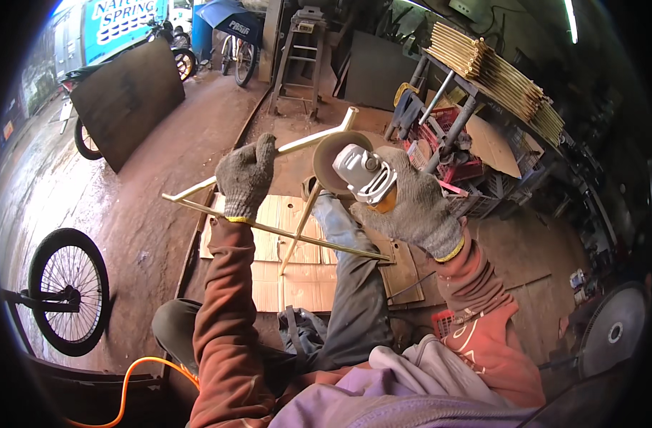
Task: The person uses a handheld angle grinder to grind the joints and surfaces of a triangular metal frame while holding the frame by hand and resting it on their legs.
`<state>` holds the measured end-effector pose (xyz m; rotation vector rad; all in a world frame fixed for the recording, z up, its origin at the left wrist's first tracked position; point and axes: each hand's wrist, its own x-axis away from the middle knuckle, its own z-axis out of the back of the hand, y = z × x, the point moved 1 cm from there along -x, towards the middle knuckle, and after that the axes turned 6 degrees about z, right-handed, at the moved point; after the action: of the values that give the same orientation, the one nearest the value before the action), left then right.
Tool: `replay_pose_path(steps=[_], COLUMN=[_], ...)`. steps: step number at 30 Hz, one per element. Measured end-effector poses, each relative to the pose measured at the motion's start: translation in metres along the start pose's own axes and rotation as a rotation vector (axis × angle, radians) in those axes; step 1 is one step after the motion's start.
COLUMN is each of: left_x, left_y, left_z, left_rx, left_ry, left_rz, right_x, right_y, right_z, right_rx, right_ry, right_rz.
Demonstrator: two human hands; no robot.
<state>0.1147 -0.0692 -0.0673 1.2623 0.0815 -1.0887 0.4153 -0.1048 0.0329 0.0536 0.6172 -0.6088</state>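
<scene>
My left hand (pixel 246 177), in a grey knit work glove, is wrapped round the upper tube of a pale brass-coloured metal tube frame (pixel 308 141). The frame is made of thin tubes joined at angles, with a crosspiece and a bent end at the far right. In my gloved right hand (pixel 417 203) is a white and grey angle grinder (pixel 361 169), gripped by its body. Its round disc or guard (pixel 333 152) is close beside the upper tube near the bend; whether it touches cannot be told. My leg (pixel 351 242) is under the frame's right part.
Flattened cardboard (pixel 304 285) lies on the floor below the frame. A bicycle wheel (pixel 69 291) and an orange cable (pixel 126 381) are at left. A stepladder (pixel 297 64) stands at the back. Bundled tubes (pixel 483 68) rest on a rack at right, above red crates (pixel 458 164). A fan (pixel 615 330) is lower right.
</scene>
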Motion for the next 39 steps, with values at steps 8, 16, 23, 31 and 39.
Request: replay_pose_path(steps=[8,16,23,31,39], left_x=[0.001,0.001,-0.002,-0.001,-0.001], left_y=[0.0,-0.001,-0.009,-0.006,-0.005], left_z=[0.003,0.0,-0.002,-0.002,-0.001], left_rx=[0.015,0.009,-0.007,-0.002,0.006], left_ry=[-0.005,0.0,0.014,0.01,-0.02], left_rz=[0.025,0.016,0.029,0.041,0.048], right_x=[0.0,-0.002,-0.004,0.005,-0.007], right_y=[-0.002,-0.004,0.004,-0.004,-0.012], right_z=[0.002,0.0,0.006,-0.005,0.004], right_rx=[0.001,-0.025,-0.025,0.017,0.023], right_ry=[-0.012,0.013,0.009,-0.066,-0.067], right_rz=[0.016,0.031,0.045,-0.026,-0.082])
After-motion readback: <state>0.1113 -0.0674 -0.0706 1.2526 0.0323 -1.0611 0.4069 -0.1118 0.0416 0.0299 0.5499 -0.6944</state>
